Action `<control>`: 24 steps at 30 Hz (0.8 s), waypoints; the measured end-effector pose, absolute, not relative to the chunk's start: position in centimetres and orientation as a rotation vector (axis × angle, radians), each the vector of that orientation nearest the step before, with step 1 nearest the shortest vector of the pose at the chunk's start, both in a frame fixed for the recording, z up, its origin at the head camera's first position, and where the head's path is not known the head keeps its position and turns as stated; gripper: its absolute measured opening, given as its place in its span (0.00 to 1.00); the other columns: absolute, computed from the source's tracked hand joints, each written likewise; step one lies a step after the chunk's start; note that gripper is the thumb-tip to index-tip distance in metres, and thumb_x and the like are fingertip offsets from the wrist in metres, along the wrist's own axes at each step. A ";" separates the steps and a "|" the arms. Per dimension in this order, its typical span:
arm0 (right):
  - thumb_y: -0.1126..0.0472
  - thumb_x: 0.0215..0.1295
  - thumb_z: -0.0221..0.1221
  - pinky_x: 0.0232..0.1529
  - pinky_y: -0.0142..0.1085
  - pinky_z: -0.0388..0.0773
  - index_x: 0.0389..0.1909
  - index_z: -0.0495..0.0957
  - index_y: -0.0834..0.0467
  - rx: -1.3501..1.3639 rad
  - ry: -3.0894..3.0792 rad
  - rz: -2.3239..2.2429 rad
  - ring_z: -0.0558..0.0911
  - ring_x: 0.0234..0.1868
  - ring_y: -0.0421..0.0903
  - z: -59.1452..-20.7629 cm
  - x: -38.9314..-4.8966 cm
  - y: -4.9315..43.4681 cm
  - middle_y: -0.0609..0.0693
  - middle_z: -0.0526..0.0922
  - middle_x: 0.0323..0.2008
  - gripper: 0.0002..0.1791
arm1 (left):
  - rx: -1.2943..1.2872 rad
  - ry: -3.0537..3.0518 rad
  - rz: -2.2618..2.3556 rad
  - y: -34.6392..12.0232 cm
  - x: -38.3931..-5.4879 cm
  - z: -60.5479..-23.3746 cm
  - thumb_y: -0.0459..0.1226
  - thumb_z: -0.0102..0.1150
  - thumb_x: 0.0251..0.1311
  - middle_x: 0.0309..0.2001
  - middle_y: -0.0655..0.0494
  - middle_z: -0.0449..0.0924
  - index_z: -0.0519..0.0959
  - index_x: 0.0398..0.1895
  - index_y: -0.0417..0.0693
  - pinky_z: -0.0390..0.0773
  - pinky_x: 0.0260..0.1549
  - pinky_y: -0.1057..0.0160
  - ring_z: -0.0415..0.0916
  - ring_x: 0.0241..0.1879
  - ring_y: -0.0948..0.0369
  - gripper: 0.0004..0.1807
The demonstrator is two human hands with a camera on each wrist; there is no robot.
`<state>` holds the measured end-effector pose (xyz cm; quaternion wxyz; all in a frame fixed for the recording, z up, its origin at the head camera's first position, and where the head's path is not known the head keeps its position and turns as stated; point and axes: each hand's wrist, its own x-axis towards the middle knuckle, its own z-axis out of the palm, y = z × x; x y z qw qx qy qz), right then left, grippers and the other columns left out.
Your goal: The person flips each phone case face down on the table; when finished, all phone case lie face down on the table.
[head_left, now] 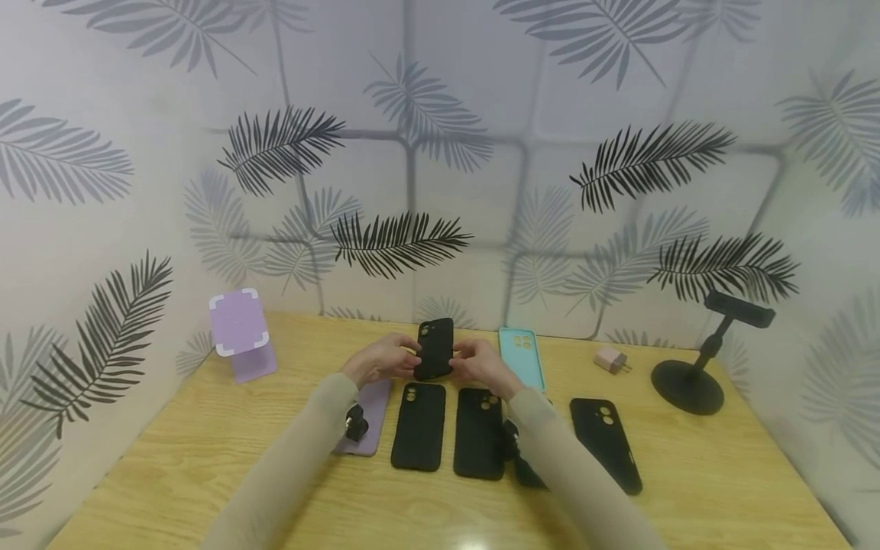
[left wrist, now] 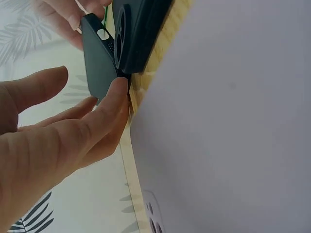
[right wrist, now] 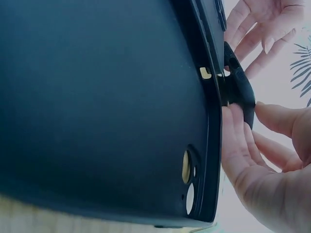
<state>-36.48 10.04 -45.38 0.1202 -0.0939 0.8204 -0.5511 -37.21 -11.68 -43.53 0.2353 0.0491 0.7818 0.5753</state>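
A black phone case (head_left: 436,350) stands tilted up at the back of the table, between both hands. My right hand (head_left: 481,362) pinches its right edge, the thumb on one face and fingers on the other in the right wrist view. My left hand (head_left: 383,357) touches the left edge with nearly straight fingertips, its thumb apart from the case in the left wrist view. Just in front lie two black phone cases, a left one (head_left: 418,429) and a right one (head_left: 477,439). A lilac phone case (head_left: 375,416) lies partly hidden under the left wrist.
A teal case (head_left: 524,357) lies behind the right forearm, a black case (head_left: 605,444) to its right. The forearm partly covers another dark case (head_left: 528,475). A lilac stand (head_left: 241,328) is at left; a plug adapter (head_left: 609,360) and black stand (head_left: 687,386) are at right.
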 end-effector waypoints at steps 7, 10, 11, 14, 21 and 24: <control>0.71 0.69 0.53 0.48 0.44 0.84 0.64 0.67 0.74 -0.303 2.364 -1.552 0.83 0.51 0.58 -45.8 -36.7 10.2 0.70 0.76 0.58 0.24 | 0.133 2.141 1.586 -12.2 -37.3 -43.7 0.25 0.49 0.68 0.68 0.33 0.63 0.63 0.68 0.30 0.75 0.61 0.51 0.69 0.65 0.44 0.25; 0.73 0.67 0.53 0.48 0.43 0.84 0.63 0.68 0.74 -0.313 2.346 -1.544 0.83 0.50 0.57 -45.9 -36.7 10.3 0.70 0.76 0.57 0.24 | 0.126 2.155 1.579 -12.4 -37.4 -43.9 0.25 0.50 0.68 0.67 0.34 0.63 0.63 0.68 0.30 0.75 0.61 0.52 0.69 0.65 0.44 0.25; 0.73 0.66 0.53 0.48 0.43 0.84 0.63 0.68 0.74 -0.312 2.340 -1.544 0.83 0.50 0.56 -45.9 -36.7 10.4 0.70 0.76 0.57 0.24 | 0.125 2.161 1.576 -12.4 -37.4 -43.9 0.25 0.50 0.68 0.67 0.34 0.64 0.64 0.68 0.31 0.75 0.61 0.52 0.69 0.65 0.44 0.25; 0.73 0.66 0.53 0.48 0.43 0.84 0.63 0.68 0.74 -0.327 2.332 -1.534 0.83 0.51 0.57 -45.8 -36.7 10.6 0.70 0.76 0.58 0.24 | 0.123 2.184 1.565 -12.4 -37.5 -44.1 0.26 0.51 0.68 0.68 0.34 0.64 0.64 0.68 0.31 0.76 0.60 0.52 0.68 0.66 0.45 0.25; 0.72 0.68 0.52 0.50 0.43 0.84 0.64 0.68 0.74 -0.433 2.286 -1.514 0.81 0.55 0.59 -45.8 -36.7 11.5 0.70 0.76 0.60 0.23 | 0.120 2.237 1.552 -12.5 -37.3 -43.9 0.29 0.52 0.69 0.70 0.35 0.62 0.62 0.70 0.34 0.75 0.61 0.51 0.67 0.67 0.44 0.27; 0.70 0.72 0.50 0.53 0.43 0.82 0.65 0.67 0.74 -0.451 2.257 -1.534 0.79 0.59 0.60 -45.9 -36.7 12.1 0.70 0.74 0.61 0.22 | 0.171 2.333 1.531 -12.5 -37.0 -43.8 0.30 0.52 0.70 0.70 0.35 0.62 0.62 0.71 0.35 0.75 0.61 0.49 0.67 0.66 0.43 0.27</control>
